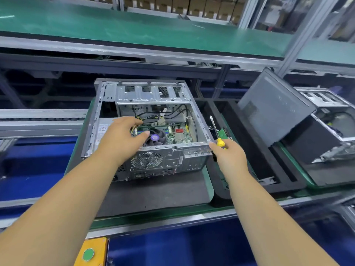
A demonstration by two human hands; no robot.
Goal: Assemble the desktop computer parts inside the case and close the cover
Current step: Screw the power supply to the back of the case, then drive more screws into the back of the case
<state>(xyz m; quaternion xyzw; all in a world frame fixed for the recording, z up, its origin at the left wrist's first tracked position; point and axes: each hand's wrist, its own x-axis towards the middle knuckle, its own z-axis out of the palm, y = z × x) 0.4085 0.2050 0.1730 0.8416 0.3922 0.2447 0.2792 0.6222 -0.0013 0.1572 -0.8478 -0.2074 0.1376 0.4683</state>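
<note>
An open grey computer case lies on its side on a dark mat, rear panel toward me. Inside I see the green motherboard, a black CPU fan with a purple centre sticker, and black and yellow cables. My left hand reaches into the case over the fan; its fingertips are at a green memory stick near the cables, and I cannot see whether they pinch it. My right hand grips a yellow-handled screwdriver, shaft pointing up, beside the case's right rear corner.
The case sits on a green-edged pallet on a conveyor line. To the right, a dark cover panel leans against a second open case. A black foam tray lies between them. A yellow box with a green button is at the bottom.
</note>
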